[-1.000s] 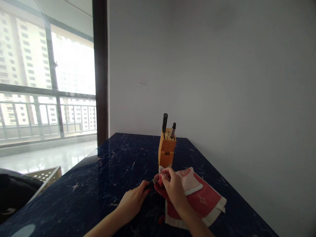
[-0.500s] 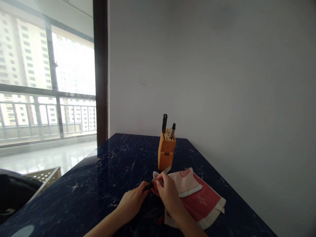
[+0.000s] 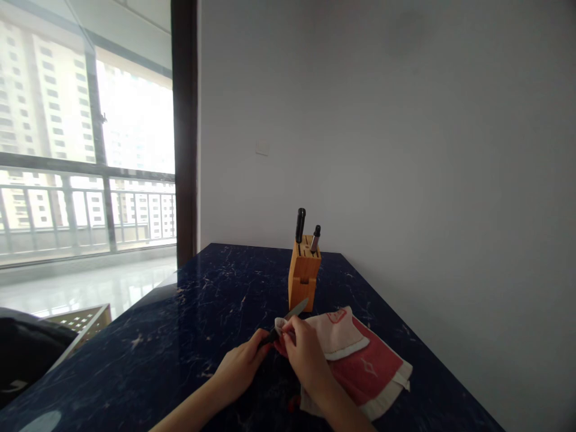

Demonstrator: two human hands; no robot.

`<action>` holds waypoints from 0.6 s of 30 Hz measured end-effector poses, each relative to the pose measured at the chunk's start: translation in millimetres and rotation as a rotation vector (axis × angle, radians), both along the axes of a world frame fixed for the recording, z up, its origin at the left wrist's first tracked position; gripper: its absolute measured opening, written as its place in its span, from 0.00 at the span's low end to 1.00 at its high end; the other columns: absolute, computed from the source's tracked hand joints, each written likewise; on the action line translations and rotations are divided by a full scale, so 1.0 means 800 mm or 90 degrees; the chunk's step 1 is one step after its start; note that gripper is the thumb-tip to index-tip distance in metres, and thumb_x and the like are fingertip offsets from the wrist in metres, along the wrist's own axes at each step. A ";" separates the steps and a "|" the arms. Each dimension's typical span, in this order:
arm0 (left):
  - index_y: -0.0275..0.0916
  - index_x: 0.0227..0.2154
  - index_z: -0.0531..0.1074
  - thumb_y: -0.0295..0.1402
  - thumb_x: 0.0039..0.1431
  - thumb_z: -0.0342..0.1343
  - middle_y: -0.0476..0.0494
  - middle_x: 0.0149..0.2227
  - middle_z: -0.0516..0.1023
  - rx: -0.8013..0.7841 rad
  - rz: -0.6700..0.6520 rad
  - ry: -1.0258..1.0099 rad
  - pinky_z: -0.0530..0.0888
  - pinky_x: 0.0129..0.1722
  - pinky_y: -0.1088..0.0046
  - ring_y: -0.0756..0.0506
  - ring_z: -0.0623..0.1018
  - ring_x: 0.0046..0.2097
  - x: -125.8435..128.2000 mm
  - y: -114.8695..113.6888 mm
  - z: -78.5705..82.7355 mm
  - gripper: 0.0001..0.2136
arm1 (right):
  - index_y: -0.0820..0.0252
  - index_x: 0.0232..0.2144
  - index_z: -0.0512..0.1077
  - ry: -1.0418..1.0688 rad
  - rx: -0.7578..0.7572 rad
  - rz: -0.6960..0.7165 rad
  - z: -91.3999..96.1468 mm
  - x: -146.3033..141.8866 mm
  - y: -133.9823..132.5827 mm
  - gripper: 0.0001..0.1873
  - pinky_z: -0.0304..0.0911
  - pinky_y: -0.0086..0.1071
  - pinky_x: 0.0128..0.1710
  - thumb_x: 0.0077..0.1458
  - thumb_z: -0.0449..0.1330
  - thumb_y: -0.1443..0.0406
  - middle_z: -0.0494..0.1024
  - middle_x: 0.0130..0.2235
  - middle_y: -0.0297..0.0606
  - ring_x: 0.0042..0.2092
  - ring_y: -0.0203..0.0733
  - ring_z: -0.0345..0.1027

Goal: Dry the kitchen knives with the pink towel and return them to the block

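My left hand (image 3: 243, 362) is closed round the black handle of a knife (image 3: 297, 308), whose blade points up and away to the right. A corner of a red and white towel (image 3: 373, 361) is pinched in my right hand (image 3: 306, 345) and folded over the blade near the handle. The rest of the towel lies spread on the table to the right, partly behind my right forearm. Just beyond the blade tip stands a wooden knife block (image 3: 304, 270) with two dark handles sticking out of its top.
The dark blue marbled table (image 3: 180, 336) runs up to a grey wall (image 3: 405, 150). A small red thing (image 3: 294, 403) lies near my right forearm, too blurred to name. At the left are a black bag-like object (image 3: 31, 354) and a window (image 3: 135, 120).
My right hand and the towel corner have slid down the blade toward the handle, so more of the blade shows. My left hand has hardly moved.
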State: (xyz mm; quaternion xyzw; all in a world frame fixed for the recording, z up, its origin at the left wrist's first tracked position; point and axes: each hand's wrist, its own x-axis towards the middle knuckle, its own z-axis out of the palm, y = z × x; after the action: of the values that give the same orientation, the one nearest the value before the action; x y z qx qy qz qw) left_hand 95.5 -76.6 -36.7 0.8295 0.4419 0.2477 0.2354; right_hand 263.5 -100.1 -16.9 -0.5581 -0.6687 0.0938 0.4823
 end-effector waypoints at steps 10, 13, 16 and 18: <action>0.48 0.44 0.61 0.40 0.61 0.38 0.52 0.40 0.76 -0.006 0.005 0.009 0.67 0.40 0.78 0.49 0.75 0.41 -0.001 0.000 -0.001 0.12 | 0.56 0.26 0.65 -0.023 -0.004 0.025 0.002 0.001 0.000 0.08 0.61 0.34 0.38 0.46 0.49 0.73 0.73 0.31 0.37 0.36 0.41 0.68; 0.48 0.45 0.61 0.40 0.60 0.38 0.51 0.40 0.76 -0.004 0.014 0.016 0.67 0.40 0.77 0.48 0.75 0.41 0.000 0.000 -0.001 0.12 | 0.56 0.28 0.67 0.014 0.003 -0.010 0.006 0.004 0.000 0.09 0.62 0.34 0.37 0.47 0.49 0.72 0.74 0.32 0.37 0.37 0.42 0.68; 0.47 0.44 0.61 0.40 0.61 0.38 0.51 0.40 0.76 0.005 0.007 0.022 0.67 0.40 0.77 0.48 0.75 0.41 0.000 -0.001 0.000 0.12 | 0.56 0.30 0.68 0.019 0.006 -0.019 0.005 0.005 0.002 0.09 0.62 0.33 0.38 0.48 0.49 0.71 0.74 0.32 0.37 0.38 0.42 0.68; 0.47 0.44 0.61 0.40 0.61 0.38 0.51 0.41 0.76 0.013 -0.003 0.022 0.67 0.40 0.77 0.48 0.75 0.41 0.001 -0.002 0.000 0.12 | 0.57 0.30 0.68 -0.010 0.015 0.009 0.002 0.002 0.002 0.10 0.61 0.33 0.39 0.48 0.49 0.71 0.74 0.33 0.36 0.38 0.41 0.68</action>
State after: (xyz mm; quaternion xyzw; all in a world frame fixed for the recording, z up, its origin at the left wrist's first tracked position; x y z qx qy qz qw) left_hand 96.1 -78.5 -36.3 0.8372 0.4414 0.2370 0.2196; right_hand 265.0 -98.2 -15.6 -0.5486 -0.6772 0.0848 0.4829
